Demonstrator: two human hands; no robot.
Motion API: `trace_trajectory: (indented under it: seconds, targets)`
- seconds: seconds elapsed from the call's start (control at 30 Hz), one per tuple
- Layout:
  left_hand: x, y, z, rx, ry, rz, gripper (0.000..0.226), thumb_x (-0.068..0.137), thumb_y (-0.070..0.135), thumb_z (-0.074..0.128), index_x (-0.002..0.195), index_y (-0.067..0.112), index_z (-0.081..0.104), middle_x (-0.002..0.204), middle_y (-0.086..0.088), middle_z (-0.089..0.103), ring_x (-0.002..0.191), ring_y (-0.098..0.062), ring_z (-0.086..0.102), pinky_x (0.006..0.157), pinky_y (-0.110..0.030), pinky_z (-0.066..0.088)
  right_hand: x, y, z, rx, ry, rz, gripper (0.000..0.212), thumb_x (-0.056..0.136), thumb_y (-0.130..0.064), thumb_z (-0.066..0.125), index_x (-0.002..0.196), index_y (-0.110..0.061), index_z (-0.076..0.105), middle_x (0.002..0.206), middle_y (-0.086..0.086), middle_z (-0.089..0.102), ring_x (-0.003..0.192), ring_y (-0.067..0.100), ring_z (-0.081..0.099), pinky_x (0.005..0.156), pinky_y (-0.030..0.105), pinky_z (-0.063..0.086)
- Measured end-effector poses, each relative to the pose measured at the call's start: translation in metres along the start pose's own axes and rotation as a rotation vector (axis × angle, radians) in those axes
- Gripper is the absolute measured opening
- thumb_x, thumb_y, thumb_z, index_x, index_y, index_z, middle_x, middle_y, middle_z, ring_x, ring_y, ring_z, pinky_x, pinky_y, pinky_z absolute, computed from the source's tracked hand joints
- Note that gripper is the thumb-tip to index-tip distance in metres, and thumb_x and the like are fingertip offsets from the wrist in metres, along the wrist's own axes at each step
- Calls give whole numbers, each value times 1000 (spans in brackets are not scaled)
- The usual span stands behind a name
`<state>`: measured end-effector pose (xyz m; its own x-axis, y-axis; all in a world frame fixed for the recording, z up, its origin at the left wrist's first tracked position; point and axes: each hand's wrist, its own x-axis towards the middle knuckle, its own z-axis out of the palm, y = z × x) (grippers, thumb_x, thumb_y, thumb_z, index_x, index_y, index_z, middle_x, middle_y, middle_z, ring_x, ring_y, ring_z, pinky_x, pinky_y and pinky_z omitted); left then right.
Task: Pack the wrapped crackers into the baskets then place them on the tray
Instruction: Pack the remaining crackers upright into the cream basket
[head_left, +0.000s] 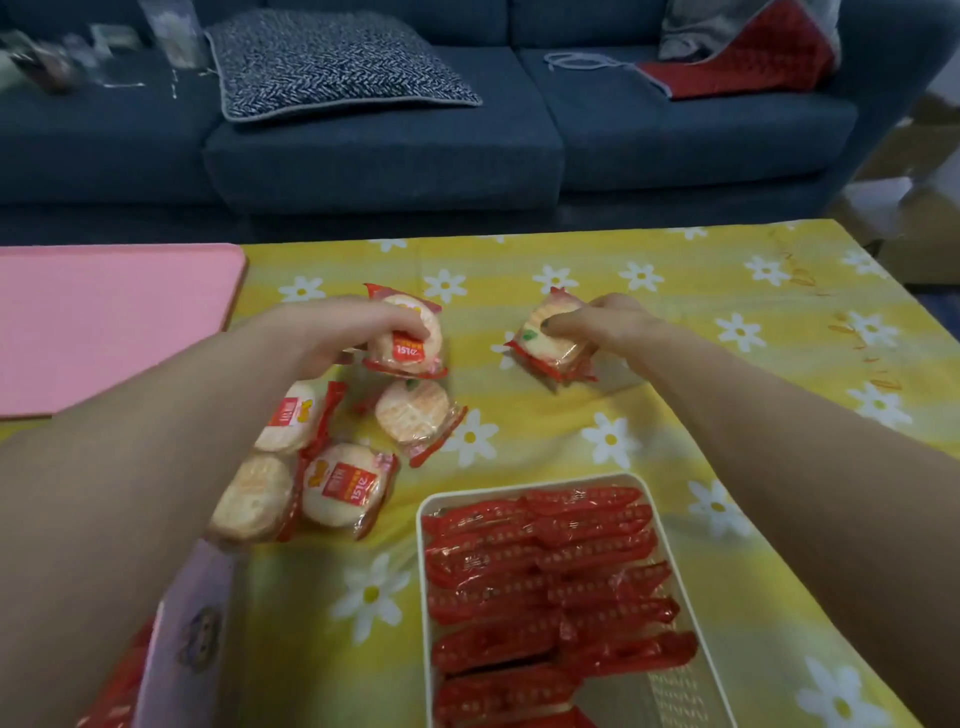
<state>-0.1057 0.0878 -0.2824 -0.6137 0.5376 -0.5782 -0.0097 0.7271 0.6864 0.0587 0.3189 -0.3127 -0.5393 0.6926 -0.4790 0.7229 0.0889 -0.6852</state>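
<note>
Nearest on the yellow daisy-print desk (727, 332), a white rectangular basket (422, 597) holds red-wrapped crackers (545, 571), loose round cracker packs (343, 483) lie beyond, and farther out the left hand (358, 332) and right hand (602, 319) each grip one pack, near a pink tray (104, 322).

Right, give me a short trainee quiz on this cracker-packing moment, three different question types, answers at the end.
1. True or false: the white basket is empty.
2. Which hand holds the cracker pack lying apart from the pile? A) left hand B) right hand
3. Fill in: the loose crackers lie on a yellow cloth printed with white ____.

Key
1. False: red-wrapped packs stand packed in rows inside.
2. B: its fingers curl on the lone pack.
3. Flowers.
</note>
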Motion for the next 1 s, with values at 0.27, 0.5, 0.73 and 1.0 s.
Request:
trace_trajectory:
  seconds: [0.27, 0.5, 0.73, 1.0]
  targets:
    - [-40, -35, -49, 204, -100, -190, 72, 88, 43, 74, 149, 20, 42, 161, -2, 33, 149, -22, 25, 114, -36, 22, -20, -9, 17, -57, 106, -101, 81, 54, -40, 90, 122, -12, 56, 115, 11, 64, 99, 27, 66, 74, 37, 57]
    - [-50, -73, -48, 227, -17, -278, 89, 83, 51, 77, 153, 22, 31, 156, -11, 38, 141, -35, 38, 112, -57, 34, -61, -54, 49, 459, -371, -122, 63, 77, -6, 81, 130, 5, 47, 113, 22, 69, 94, 32, 73, 70, 39, 61]
    - [-53, -92, -45, 312, 237, -329, 116, 53, 59, 93, 142, 2, 45, 136, -20, 55, 117, -38, 56, 88, -47, 53, -70, -50, 105, -32, -507, -118, 65, 59, -34, 90, 114, -7, 68, 100, 6, 77, 98, 22, 73, 90, 36, 56]
    - [-61, -92, -43, 6, 83, -346, 70, 68, 41, 92, 120, 10, 57, 127, -7, 60, 121, -30, 55, 106, -48, 46, -75, -52, 108, -74, -468, -173, 46, 67, -28, 88, 105, -9, 70, 92, 5, 78, 89, 22, 75, 83, 36, 60]
